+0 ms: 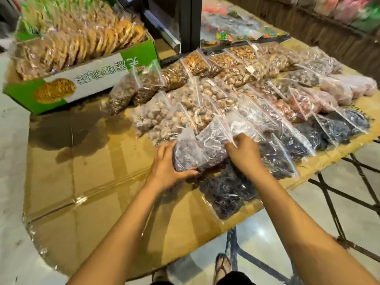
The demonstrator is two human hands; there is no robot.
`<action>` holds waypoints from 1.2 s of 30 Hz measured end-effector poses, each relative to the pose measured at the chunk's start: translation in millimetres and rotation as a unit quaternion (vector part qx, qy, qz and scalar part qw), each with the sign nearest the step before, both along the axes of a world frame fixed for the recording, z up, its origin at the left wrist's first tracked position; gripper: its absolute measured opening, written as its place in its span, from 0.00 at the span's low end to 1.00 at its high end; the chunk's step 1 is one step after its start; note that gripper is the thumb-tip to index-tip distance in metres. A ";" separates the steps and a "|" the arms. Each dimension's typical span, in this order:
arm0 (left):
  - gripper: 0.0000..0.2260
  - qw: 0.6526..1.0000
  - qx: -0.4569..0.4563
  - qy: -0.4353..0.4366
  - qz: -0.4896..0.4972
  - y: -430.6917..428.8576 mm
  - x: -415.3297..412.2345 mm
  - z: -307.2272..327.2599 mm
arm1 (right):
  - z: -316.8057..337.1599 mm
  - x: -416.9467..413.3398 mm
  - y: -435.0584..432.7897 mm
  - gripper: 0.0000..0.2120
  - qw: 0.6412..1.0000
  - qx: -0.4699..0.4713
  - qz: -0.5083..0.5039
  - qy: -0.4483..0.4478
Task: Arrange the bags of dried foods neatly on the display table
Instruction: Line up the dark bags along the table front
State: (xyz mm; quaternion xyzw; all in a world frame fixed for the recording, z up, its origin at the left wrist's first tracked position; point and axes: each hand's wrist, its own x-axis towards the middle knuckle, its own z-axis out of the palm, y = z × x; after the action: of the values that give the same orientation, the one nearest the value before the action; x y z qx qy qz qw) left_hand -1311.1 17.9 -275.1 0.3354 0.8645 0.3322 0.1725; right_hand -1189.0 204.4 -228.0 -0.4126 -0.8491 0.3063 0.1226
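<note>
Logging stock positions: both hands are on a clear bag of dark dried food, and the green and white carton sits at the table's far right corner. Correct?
Not quite. The head view shows the green and white carton at the far left corner, not the right. The left hand and right hand do hold the clear bag of dark dried food.

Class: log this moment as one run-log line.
step: placing | left hand: holding dark-fruit bag | right hand: gripping same bag | site: cardboard-covered table, front row
</note>
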 end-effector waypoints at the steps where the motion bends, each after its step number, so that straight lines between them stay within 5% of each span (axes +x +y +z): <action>1: 0.55 1.000 -0.009 -0.009 -0.021 -2.6 -8.4 -4.6 | -2.7 -6.2 -5.3 0.16 1.000 -0.005 -0.028 -0.005; 6: 0.58 0.994 -0.043 0.013 -0.100 -13.1 -33.7 -29.6 | -0.9 -28.7 -27.0 0.15 0.989 -0.031 -0.142 0.030; 9: 0.54 0.992 -0.036 0.054 -0.106 -10.9 -33.8 -27.4 | 6.6 -25.6 -27.1 0.06 0.987 -0.001 -0.145 0.067; 17: 0.54 0.987 -0.041 0.138 -0.070 -15.9 5.2 -35.4 | 0.4 -30.8 -14.8 0.09 0.983 0.014 -0.147 0.111; 21: 0.54 0.985 -0.073 0.125 -0.093 -18.8 -3.5 -21.4 | 0.0 -29.2 -6.6 0.08 0.988 0.010 -0.140 0.057; 24: 0.50 0.996 -0.003 0.075 -0.051 -23.1 -25.6 0.1 | 14.9 -28.6 1.0 0.05 0.988 0.028 -0.138 0.063; 28: 0.40 0.992 0.074 0.088 0.048 -5.6 -97.3 12.3 | 34.5 -66.0 0.9 0.10 0.993 0.047 -0.074 0.077; 32: 0.45 0.995 -0.009 0.090 0.040 16.7 -184.5 -4.9 | 31.3 -130.3 2.9 0.18 0.998 0.042 0.027 0.033; 36: 0.53 0.993 -0.092 0.066 -0.022 29.4 -232.3 -30.4 | 21.1 -186.9 33.6 0.26 0.998 0.014 0.021 -0.056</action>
State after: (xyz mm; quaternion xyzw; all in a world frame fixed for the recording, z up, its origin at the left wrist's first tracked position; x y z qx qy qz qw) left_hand -1543.4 47.3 -305.5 0.3578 0.8933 0.2251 0.1526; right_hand -1375.9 238.0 -207.0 -0.4090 -0.8675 0.2731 0.0742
